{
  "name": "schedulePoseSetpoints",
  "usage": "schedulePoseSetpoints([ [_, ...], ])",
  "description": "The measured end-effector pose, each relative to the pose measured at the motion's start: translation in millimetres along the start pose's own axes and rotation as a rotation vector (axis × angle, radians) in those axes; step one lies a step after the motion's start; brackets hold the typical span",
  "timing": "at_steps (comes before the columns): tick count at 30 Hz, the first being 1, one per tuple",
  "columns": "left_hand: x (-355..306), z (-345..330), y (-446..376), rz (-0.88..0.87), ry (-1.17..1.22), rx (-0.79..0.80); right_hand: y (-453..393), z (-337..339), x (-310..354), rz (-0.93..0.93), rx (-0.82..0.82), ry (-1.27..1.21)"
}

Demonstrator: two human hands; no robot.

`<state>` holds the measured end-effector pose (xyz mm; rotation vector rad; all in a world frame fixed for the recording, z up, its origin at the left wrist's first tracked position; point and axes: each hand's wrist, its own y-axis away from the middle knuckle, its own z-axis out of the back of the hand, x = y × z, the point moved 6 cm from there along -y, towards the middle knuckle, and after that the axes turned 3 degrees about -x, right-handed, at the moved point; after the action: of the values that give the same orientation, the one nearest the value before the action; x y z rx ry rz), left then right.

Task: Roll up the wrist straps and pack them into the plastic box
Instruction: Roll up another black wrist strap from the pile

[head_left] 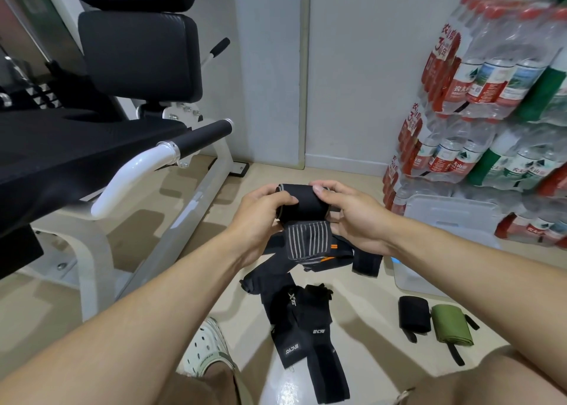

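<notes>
A half-rolled black wrist strap (pixel 302 202) is gripped at either end by the curled fingers of the left hand (pixel 260 213) and right hand (pixel 352 214), its striped tail hanging down. Loose straps (pixel 306 318) lie on the floor below, two rolled straps (pixel 414 314) beside the plastic box (pixel 411 279).

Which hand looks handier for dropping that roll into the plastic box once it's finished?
Probably the right hand. Both hands grip the black strap roll, but the plastic box sits on the floor to the person's right, nearer that hand; the left hand would have to cross over.
</notes>
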<state>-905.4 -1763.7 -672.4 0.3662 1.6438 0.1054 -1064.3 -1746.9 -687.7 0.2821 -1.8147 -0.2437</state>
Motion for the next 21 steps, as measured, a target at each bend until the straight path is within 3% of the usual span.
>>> schedulePoseSetpoints([
  [5, 0.7, -2.5, 3.0, -0.006, 0.013, 0.004, 0.9, 0.7, 0.9, 0.018, 0.013, -0.023],
  [12, 10.0, -7.2, 3.5, 0.136, 0.037, 0.034, 1.2, -0.2, 1.6, 0.13, -0.014, 0.033],
  [21, 9.1, -5.3, 4.0, 0.165, 0.102, 0.054, 1.1, -0.6, 4.1, 0.126, -0.011, 0.024],
])
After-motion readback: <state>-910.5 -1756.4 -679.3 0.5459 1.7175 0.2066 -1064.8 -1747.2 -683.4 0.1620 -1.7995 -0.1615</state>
